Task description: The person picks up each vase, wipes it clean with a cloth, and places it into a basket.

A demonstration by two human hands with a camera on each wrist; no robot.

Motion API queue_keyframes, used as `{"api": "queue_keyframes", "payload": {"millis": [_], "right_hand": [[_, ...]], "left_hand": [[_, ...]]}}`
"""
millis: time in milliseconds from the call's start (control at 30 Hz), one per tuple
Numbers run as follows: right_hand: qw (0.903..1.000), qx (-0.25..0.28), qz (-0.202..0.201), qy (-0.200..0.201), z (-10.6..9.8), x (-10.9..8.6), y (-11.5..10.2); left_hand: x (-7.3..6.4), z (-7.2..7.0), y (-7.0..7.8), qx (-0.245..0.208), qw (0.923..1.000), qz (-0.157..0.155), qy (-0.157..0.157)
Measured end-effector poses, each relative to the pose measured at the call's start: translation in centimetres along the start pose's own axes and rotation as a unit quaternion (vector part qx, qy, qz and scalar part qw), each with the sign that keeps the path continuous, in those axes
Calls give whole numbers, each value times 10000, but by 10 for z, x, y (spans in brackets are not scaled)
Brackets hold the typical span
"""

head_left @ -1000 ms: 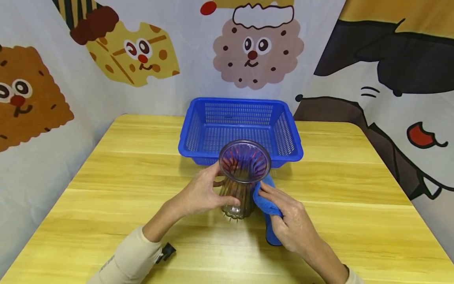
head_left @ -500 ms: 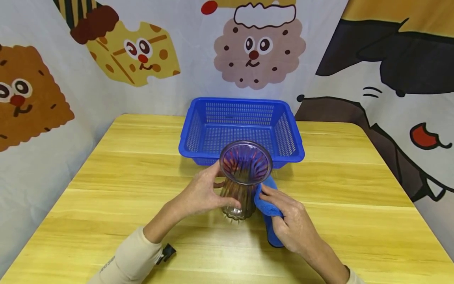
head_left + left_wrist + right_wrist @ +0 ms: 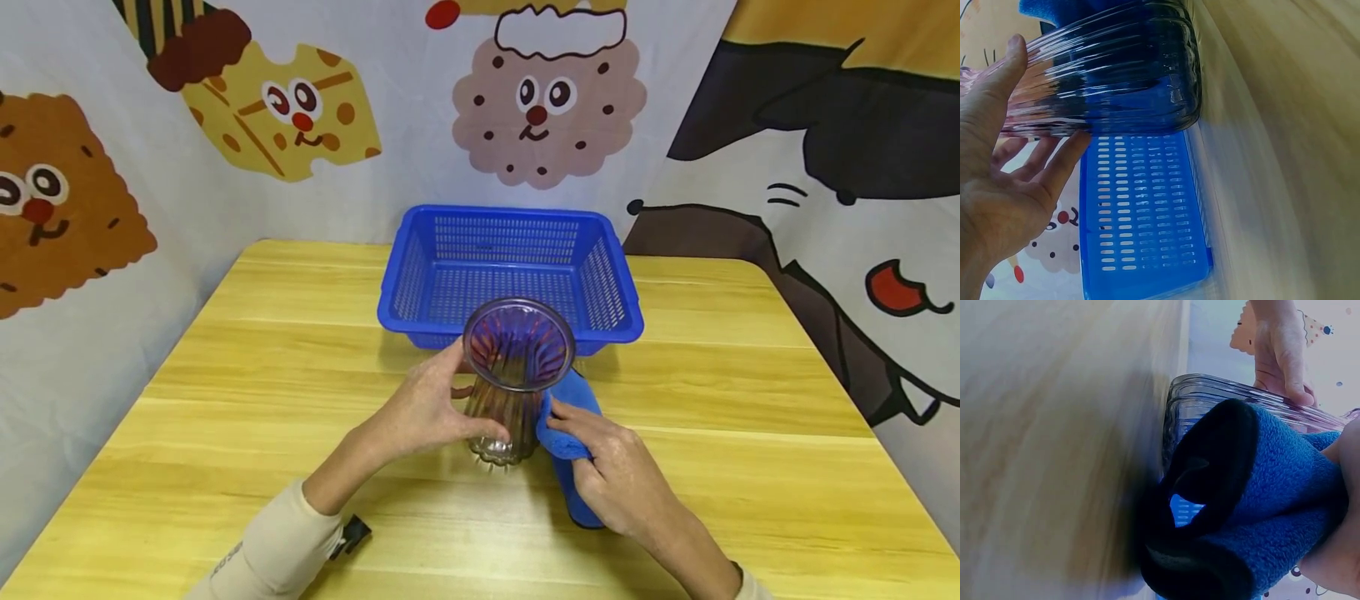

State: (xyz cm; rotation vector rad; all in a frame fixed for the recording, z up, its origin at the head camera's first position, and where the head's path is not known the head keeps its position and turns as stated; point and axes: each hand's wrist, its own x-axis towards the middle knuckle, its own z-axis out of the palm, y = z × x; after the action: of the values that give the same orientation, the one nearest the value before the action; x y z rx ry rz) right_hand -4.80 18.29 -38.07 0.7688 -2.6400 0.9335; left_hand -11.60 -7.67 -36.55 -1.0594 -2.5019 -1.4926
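Observation:
A ribbed, purple-tinted glass vase [image 3: 504, 417] stands upright in front of the basket, its flared mouth facing up. My left hand [image 3: 429, 400] grips it from the left, thumb on the near side and fingers round the far side. In the left wrist view the ribbed wall of the vase [image 3: 1116, 75] lies between thumb and fingers. On the other side, my right hand [image 3: 618, 462] pinches a blue cloth [image 3: 566, 442] against the vase's right wall. Folded loops of the cloth [image 3: 1285, 469] hang below the fingers in the right wrist view.
Behind the vase a blue perforated plastic basket [image 3: 510, 212] stands on the wooden table [image 3: 262, 375]. A black clip-like piece [image 3: 352, 533] sits by the left sleeve [image 3: 277, 542]. A cartoon-printed cloth [image 3: 420, 125] hangs around the table's back and sides.
The blue cloth and right hand have shifted slightly along the vase's right side, and more of the cloth shows behind the fingers. The left hand and vase stay almost in place.

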Motion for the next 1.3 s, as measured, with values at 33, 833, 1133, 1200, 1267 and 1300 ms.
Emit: {"api": "queue_keyframes", "payload": {"millis": [33,833,1133,1200,1267,1300], "right_hand": [[10000,-7,4,-15,0,0,0],[9975,-126,381,-577,2,-1,2],[9915,137,689,-1092,0,0,5],[9895,346,798,-1155,-3,0,8],[9867,589,942,-1188,-5,1,10],[9857,681,998,-1177,-6,1,11]], "left_hand": [[0,0,0,8,10000,10,2],[-2,1,3,706,9972,4,251],[-1,2,6,858,9957,-121,335],[-1,3,7,847,9957,-220,314],[-2,4,7,825,9957,-297,286],[-2,4,7,824,9957,-342,249]]}}
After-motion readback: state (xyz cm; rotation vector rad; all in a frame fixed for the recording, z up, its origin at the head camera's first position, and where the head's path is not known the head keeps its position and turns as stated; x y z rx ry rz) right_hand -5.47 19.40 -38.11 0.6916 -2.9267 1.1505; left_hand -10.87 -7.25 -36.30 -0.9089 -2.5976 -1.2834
